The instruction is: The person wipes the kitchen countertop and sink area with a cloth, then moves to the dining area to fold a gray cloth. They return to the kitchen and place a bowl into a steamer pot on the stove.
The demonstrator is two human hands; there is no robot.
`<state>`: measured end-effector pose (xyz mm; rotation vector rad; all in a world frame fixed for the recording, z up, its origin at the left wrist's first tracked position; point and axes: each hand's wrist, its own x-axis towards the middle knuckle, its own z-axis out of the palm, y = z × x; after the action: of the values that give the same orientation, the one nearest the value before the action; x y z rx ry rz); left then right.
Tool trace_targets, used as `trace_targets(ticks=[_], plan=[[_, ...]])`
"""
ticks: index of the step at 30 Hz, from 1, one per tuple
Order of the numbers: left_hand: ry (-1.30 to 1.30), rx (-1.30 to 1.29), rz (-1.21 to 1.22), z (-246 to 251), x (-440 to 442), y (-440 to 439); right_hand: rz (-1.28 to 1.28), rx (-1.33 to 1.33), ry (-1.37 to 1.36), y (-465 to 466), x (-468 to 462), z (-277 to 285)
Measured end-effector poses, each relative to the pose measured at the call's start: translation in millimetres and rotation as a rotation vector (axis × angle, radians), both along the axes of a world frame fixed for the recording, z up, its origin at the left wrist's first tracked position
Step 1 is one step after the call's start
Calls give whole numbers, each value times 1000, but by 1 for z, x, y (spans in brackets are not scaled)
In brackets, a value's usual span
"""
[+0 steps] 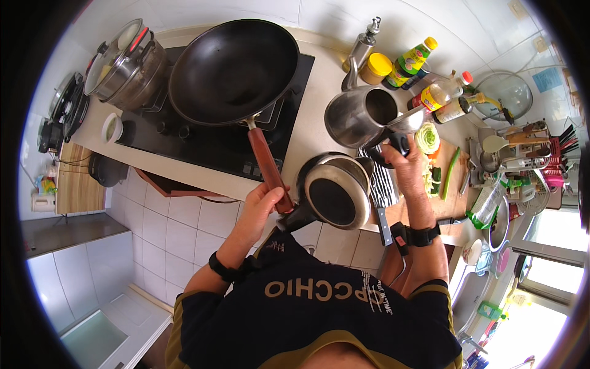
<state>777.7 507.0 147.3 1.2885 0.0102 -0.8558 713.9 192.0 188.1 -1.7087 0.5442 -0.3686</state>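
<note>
My left hand (265, 203) is closed around the reddish wooden handle of a dark wok (235, 71) that sits over the black cooktop. My right hand (408, 163) grips the black handle of a stainless-steel kettle (350, 117) with a curved spout, right of the cooktop. The kettle's top is uncovered, and a shiny rounded metal piece (409, 121) stands by its rim above my fingers; whether it is a raised lid cannot be told. Stacked small pans (339, 196) lie between my hands, partly over the counter edge.
A knife (383, 226) lies by a striped cloth (383, 182). The wooden cutting board (454, 198) bears cut vegetables. Seasoning bottles (410, 62) stand along the back wall. Steamer pots (129, 69) and a small white bowl (112, 128) are at the left.
</note>
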Motion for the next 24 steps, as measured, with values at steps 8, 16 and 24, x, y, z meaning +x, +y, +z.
trace_targets(ticks=[8,16,24], plan=[[19,-73,249,-7,0,42,-123,-87,11,-19,-72,65],[21,2,306,-11,7,76,-241,-301,278,-13,-178,114],[271,-26,434,-49,-18,82,-95,-187,299,11,-228,119]])
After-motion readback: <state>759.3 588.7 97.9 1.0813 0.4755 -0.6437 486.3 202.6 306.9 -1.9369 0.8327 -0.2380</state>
